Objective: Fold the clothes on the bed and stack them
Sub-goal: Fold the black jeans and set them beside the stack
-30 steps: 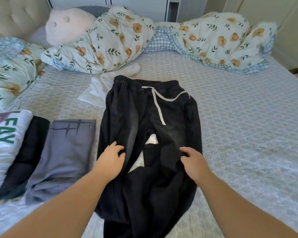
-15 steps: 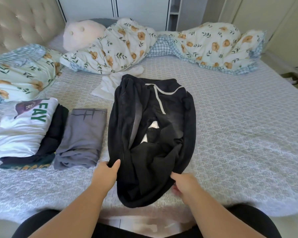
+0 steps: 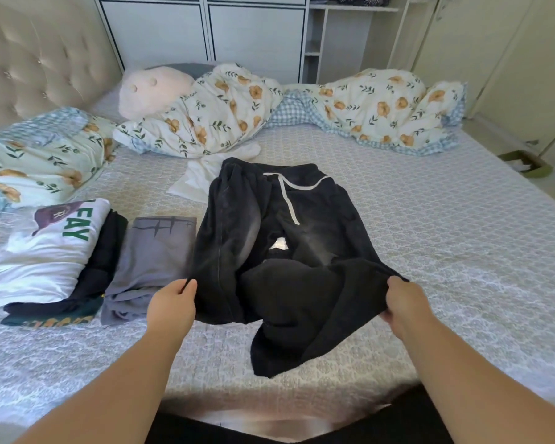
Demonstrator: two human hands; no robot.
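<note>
A second ago both hands lay flat on the legs of the black fleece drawstring sweatpants (image 3: 279,251). Since then the left hand (image 3: 170,304) and right hand (image 3: 404,307) have drawn apart, each pinching an outer edge of the doubled-up legs between thumb and fingers. The fabric is now stretched between the fingers, with its lower fold sagging below them.

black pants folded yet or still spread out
Partly folded: the black pants lie waistband-flat, legs doubled up toward it, left hand and right hand gripping the fold's corners.
</note>
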